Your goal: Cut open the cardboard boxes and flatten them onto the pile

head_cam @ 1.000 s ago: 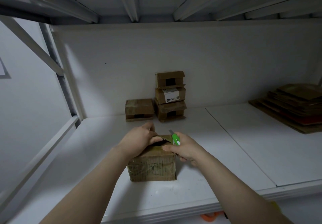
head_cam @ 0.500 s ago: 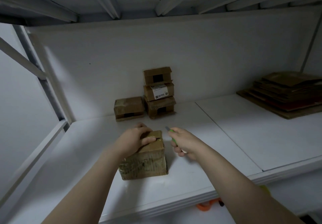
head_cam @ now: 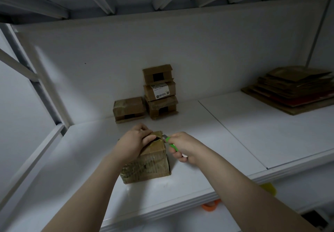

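Pinning the taped box (head_cam: 146, 161) down with the left hand (head_cam: 134, 144), palm on the lid and fingers curled over the top, so it won't skid while the blade works. The right hand (head_cam: 182, 147) is clenched around a green utility knife (head_cam: 169, 142), its tip right at the box's upper right edge by the torn tape. The box sits near the front edge of the white shelf (head_cam: 198, 159), left of the seam. Can't see inside it (lid's only gaping a bit).

Four more uncut boxes wait at the back edge: a stack of three (head_cam: 160, 91) and a single one (head_cam: 129, 109) beside it. The pile of flattened cardboard (head_cam: 294, 89) is off at the back right corner.
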